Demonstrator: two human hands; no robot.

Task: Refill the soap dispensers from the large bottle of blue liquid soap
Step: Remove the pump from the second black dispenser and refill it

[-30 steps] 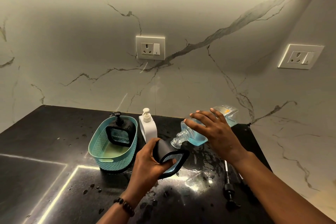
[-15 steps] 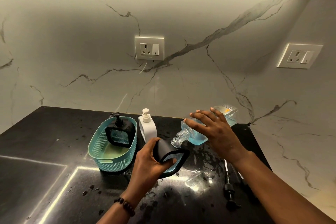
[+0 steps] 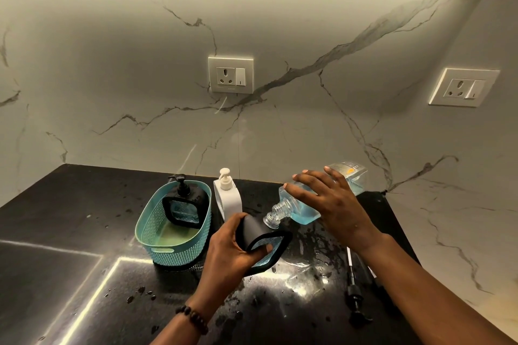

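My right hand point(image 3: 333, 204) grips the large clear bottle of blue soap point(image 3: 301, 211), tipped with its threaded neck pointing down-left. The bottle's mouth sits right at the top of a black-framed dispenser point(image 3: 265, 244), which my left hand point(image 3: 229, 251) holds tilted above the counter. Some blue shows through the dispenser's window. A second black dispenser point(image 3: 183, 207) with its pump on stands in the teal basket point(image 3: 171, 249). A white pump dispenser point(image 3: 228, 199) stands just right of the basket.
A loose black pump with its tube point(image 3: 353, 295) lies on the wet black countertop point(image 3: 84, 274) under my right forearm. Marble walls meet in a corner behind, with one socket point(image 3: 230, 75) straight ahead and another socket point(image 3: 464, 87) on the right.
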